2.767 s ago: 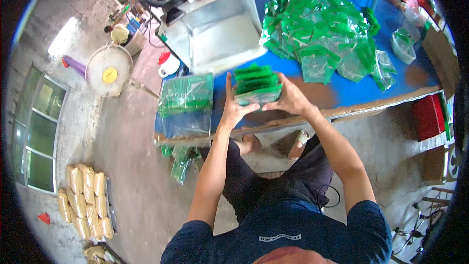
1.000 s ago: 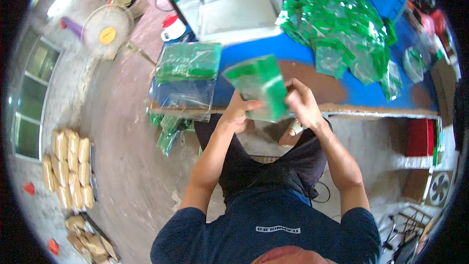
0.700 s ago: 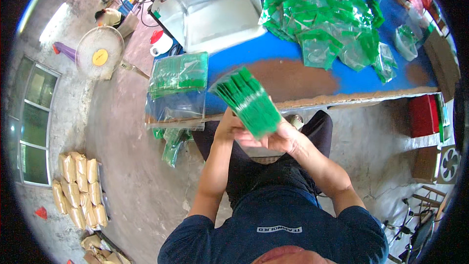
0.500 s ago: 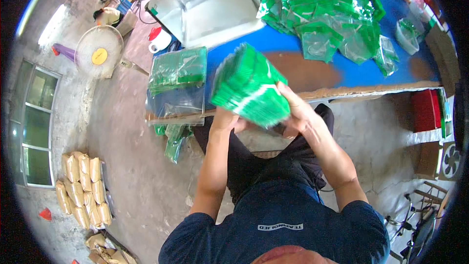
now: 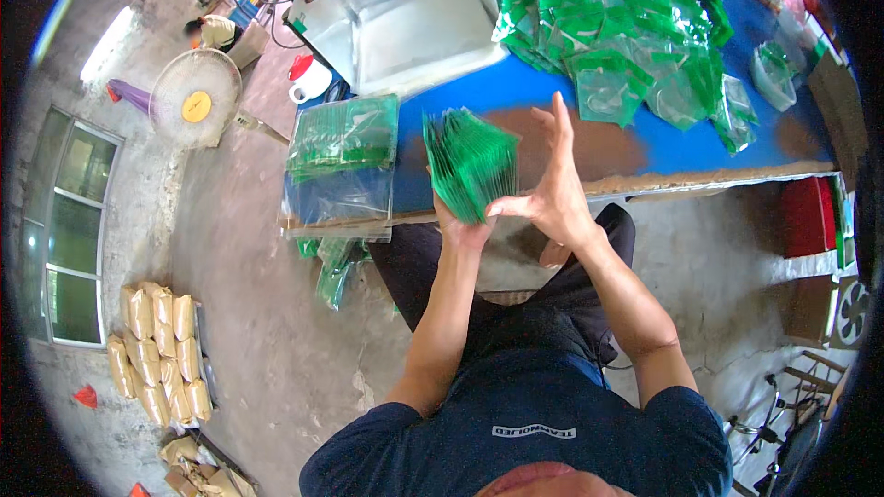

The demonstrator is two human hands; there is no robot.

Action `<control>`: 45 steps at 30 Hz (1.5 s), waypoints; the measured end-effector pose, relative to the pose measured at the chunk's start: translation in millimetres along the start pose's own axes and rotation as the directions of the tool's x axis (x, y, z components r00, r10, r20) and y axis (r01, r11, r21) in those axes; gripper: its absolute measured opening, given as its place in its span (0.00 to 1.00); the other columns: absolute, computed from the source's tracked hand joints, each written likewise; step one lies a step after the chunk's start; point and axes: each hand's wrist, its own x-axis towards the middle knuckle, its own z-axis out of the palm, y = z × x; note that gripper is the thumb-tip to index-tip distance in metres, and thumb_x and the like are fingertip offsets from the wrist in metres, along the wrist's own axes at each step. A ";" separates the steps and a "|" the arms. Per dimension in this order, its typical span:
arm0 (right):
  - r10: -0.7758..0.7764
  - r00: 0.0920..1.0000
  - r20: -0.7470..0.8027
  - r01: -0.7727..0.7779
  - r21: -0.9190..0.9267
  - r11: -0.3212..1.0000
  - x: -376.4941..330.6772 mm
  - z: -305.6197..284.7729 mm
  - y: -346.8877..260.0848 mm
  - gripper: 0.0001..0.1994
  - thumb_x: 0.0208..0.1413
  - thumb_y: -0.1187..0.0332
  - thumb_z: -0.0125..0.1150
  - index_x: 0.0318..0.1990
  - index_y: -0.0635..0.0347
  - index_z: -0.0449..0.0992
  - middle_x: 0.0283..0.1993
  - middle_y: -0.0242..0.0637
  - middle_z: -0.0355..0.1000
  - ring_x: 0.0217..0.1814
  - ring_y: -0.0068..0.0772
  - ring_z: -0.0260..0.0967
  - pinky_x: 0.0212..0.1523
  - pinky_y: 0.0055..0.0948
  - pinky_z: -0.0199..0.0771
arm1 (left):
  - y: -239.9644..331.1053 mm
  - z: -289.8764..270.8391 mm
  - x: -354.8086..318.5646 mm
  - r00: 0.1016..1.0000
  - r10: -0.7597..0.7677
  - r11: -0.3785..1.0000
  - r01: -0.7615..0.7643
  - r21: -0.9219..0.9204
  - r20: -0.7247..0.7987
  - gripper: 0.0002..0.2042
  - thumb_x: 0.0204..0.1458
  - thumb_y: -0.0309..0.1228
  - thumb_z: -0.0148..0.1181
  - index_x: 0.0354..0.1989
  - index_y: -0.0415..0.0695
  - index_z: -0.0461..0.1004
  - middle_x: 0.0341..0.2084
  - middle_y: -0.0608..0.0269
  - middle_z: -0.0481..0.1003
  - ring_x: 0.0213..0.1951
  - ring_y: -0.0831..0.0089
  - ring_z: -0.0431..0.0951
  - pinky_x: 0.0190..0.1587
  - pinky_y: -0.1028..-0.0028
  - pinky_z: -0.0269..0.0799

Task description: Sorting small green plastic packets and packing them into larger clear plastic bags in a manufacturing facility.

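Observed from the room: left hand (image 5: 468, 228) grasps the green packet stack (image 5: 474, 166), upheld near the surface's (image 5: 599, 147) front edge. Packets appear light, thin, slippery — best held squarely across both sides. Right hand (image 5: 557, 198) splayed — thumb at the stack's lower corner.

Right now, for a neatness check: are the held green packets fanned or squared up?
Fanned: the green packets, in the left hand, show many separate, spread edges.
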 end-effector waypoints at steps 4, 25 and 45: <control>0.014 0.999 0.030 -0.013 -0.059 0.998 6.3 15.5 -0.3 0.76 0.18 0.46 0.83 0.71 0.66 0.30 0.67 0.62 0.52 0.68 0.59 0.54 0.66 0.46 0.60 | -1.7 -1.3 -1.8 0.997 0.074 0.961 -0.061 0.270 -0.038 0.28 0.60 0.51 0.50 0.64 0.48 0.64 0.60 0.57 0.68 0.59 0.59 0.70 0.60 0.56 0.68; 0.342 0.829 0.443 -0.292 -0.179 0.940 53.9 -21.5 24.5 0.67 0.32 0.26 0.65 0.68 0.74 0.43 0.53 0.71 0.66 0.58 0.64 0.66 0.59 0.46 0.67 | 16.4 3.0 9.7 0.960 0.062 0.755 0.133 0.642 -0.272 0.25 0.52 0.35 0.67 0.56 0.40 0.68 0.48 0.56 0.74 0.50 0.64 0.76 0.52 0.65 0.75; -0.180 0.936 0.302 0.288 -0.364 0.886 35.9 4.1 102.2 0.49 0.37 0.55 0.76 0.63 0.65 0.50 0.55 0.59 0.66 0.60 0.60 0.64 0.58 0.48 0.66 | 42.4 -10.0 71.9 0.950 -0.127 0.040 -0.282 0.959 0.285 0.64 0.32 0.24 0.80 0.73 0.47 0.33 0.63 0.58 0.61 0.62 0.64 0.64 0.64 0.66 0.61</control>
